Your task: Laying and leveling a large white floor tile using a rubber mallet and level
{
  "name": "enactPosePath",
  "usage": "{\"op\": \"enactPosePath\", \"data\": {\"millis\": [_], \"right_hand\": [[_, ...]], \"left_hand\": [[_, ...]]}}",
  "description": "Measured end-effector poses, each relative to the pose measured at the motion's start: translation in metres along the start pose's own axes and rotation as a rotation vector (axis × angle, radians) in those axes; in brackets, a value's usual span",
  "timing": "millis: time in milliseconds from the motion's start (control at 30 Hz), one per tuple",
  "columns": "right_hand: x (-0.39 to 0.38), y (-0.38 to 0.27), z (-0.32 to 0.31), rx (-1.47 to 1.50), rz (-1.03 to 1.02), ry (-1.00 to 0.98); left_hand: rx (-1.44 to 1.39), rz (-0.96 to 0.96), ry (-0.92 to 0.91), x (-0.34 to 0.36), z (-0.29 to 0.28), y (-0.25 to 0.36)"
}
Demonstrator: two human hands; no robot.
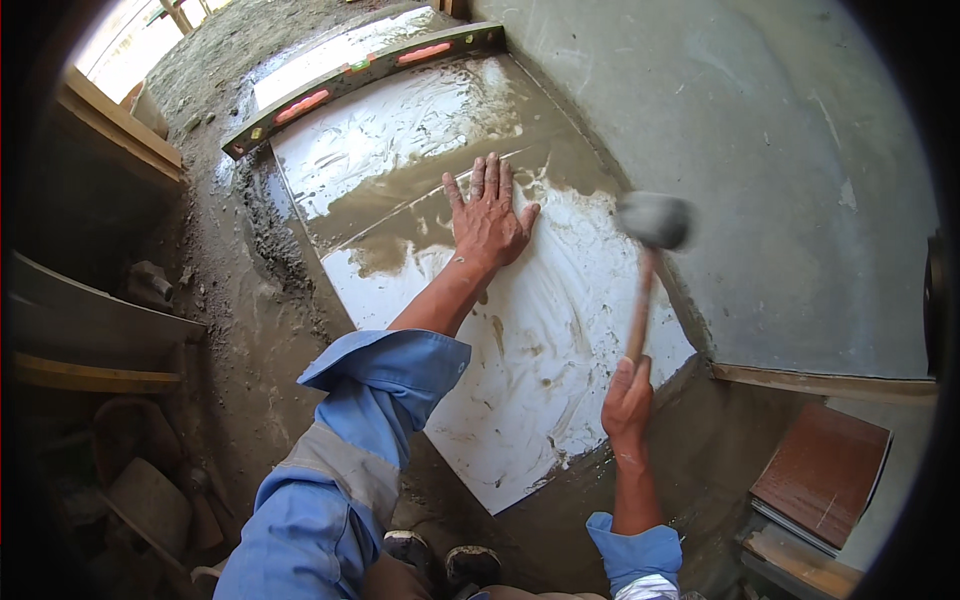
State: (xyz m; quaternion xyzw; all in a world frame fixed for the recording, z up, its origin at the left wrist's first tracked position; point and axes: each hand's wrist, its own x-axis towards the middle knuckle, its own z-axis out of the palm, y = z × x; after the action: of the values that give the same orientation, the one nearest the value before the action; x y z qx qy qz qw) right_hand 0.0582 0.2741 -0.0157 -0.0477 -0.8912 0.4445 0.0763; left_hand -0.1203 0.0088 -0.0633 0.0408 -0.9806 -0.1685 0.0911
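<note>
My left hand [487, 222] lies flat with fingers spread across the seam between two large white floor tiles. The nearer tile [540, 360] is smeared with wet grey-brown mortar; the farther tile [400, 130] carries a wide muddy band along the seam. My right hand [628, 405] is wrapped round the wooden handle of a rubber mallet [655, 220]. The mallet's dark head is blurred by motion, above the nearer tile's right edge by the wall. A long spirit level [365, 82] with red grips lies across the far end of the tiles.
A grey plastered wall [750, 150] runs along the right. Wet mortar [275, 220] borders the tiles on the left. Reddish-brown tiles [825, 470] are stacked at the lower right. Wooden boards [120, 125] and a bucket-like container [150, 505] stand at the left. My shoes [470, 565] are below.
</note>
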Motion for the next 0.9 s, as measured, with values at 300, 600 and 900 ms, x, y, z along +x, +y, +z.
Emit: {"op": "enactPosePath", "data": {"millis": [300,600,900], "right_hand": [[-0.004,0.018,-0.011,-0.225,-0.006,-0.074],[0.000,0.016,-0.006,-0.483,0.080,-0.159],[0.008,-0.023,-0.055,0.012,0.109,-0.089]], "left_hand": [[0.004,-0.018,-0.011,-0.004,0.001,0.001],[0.030,-0.013,-0.031,-0.002,-0.005,0.001],[0.124,-0.005,-0.063,0.001,0.000,0.001]]}}
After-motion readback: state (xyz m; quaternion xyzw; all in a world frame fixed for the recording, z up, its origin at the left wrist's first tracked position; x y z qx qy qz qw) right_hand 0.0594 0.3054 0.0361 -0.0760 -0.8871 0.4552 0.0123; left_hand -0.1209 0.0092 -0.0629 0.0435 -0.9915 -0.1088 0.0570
